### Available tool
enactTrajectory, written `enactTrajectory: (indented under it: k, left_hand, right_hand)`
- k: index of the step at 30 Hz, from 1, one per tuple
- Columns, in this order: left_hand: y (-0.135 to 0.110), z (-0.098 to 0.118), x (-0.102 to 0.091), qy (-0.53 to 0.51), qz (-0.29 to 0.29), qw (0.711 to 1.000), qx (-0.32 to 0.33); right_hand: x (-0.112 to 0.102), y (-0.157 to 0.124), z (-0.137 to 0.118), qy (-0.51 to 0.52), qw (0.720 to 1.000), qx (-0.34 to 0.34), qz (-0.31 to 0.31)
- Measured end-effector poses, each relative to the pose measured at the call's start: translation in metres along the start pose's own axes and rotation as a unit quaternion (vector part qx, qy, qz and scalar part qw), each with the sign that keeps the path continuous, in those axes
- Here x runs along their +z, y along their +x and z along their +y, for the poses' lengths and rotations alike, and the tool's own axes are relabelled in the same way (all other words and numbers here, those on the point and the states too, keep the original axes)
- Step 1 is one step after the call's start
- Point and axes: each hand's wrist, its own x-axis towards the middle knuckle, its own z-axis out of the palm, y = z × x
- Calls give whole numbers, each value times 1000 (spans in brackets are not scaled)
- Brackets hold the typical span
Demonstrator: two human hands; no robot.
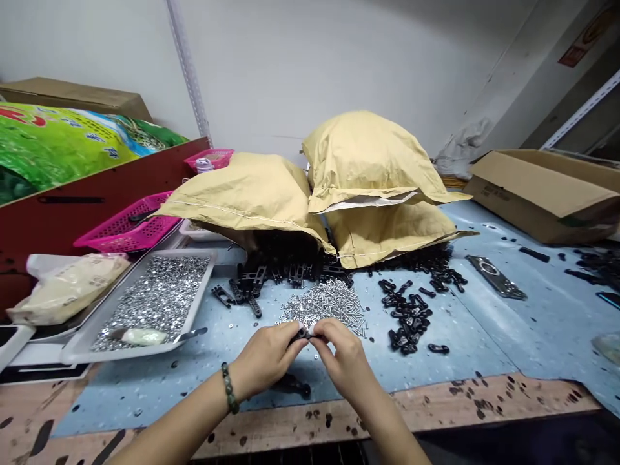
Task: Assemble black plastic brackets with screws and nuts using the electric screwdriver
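Observation:
Between thumb and fingers, my left hand [268,356] pinches a small black plastic part [301,333]. My right hand [343,352] is closed in a pinch at the part's right end; what its fingertips hold, if anything, is too small to make out. Both hands meet just in front of a pile of silver screws [339,303], with small nuts spread at its left side. Below my left hand a longer black part [295,386] lies on the blue mat, partly hidden. Small black link-shaped parts [409,316] are heaped to the right.
A white tray of metal nuts [159,290] stands left, with a tool lying in it. Yellow sacks [372,158] rise behind over more black parts. A pink basket [130,226], a phone-like object [495,276] and a cardboard box [542,194] flank the blue mat [465,349].

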Motion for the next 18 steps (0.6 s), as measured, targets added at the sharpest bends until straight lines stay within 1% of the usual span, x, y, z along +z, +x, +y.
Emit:
enactTrajectory:
  k: [2, 5, 8, 10, 13, 18]
  left_hand:
    - [5, -2, 2, 12, -19, 999, 28]
    - [14, -5, 9, 10, -48, 997, 60]
    - [17, -8, 19, 9, -75, 993, 92]
    - [15, -10, 23, 13, -85, 991, 106]
    - [11, -13, 25, 28, -93, 990, 100]
    - [16, -19, 26, 38, -104, 992, 60]
  right_hand:
    - [-3, -4, 8, 6, 1000, 9, 2]
    - [-2, -23, 23, -8, 998, 54, 8]
    - [7, -50, 37, -64, 994, 92, 11]
    - [15, -63, 43, -111, 989, 97, 7]
    - [23, -70, 47, -143, 985, 97, 9]
    - [26, -61, 52, -106, 986, 123, 22]
